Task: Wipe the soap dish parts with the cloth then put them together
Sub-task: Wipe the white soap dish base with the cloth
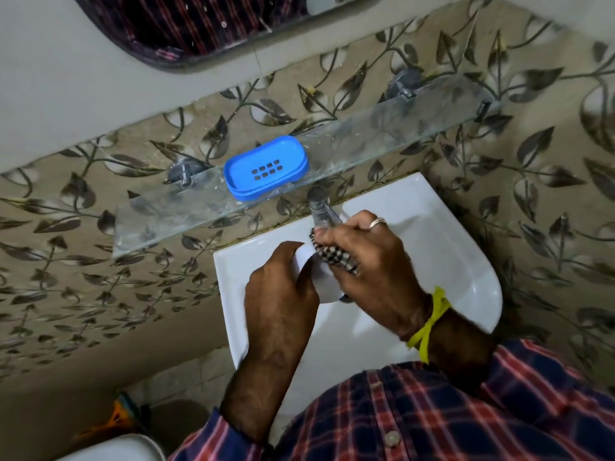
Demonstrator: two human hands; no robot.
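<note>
The white soap dish part (316,277) is held over the white sink (466,261), in the middle of the view. The left hand (279,291) is curled round its left side and grips it. The right hand (369,261) is bunched round a checked cloth (332,252) and presses it on the white part at about 1 o'clock. So the wiping step looks to be the one going on now.

The blue soap dish tray (266,168) with the holes sits on the glass shelf (166,211), up at 11 o'clock from the hands and well apart from them.

Next, I think the white part needs turning so the cloth can reach its other sides. Then the two parts must come together.

The metal tap (319,207) stands just beside the right hand's knuckles at 12 o'clock, so there is not much room that way. The shelf edge hangs over the back of the sink. Toward 6 o'clock, near the person's checked shirt (432,410), there is more room.
</note>
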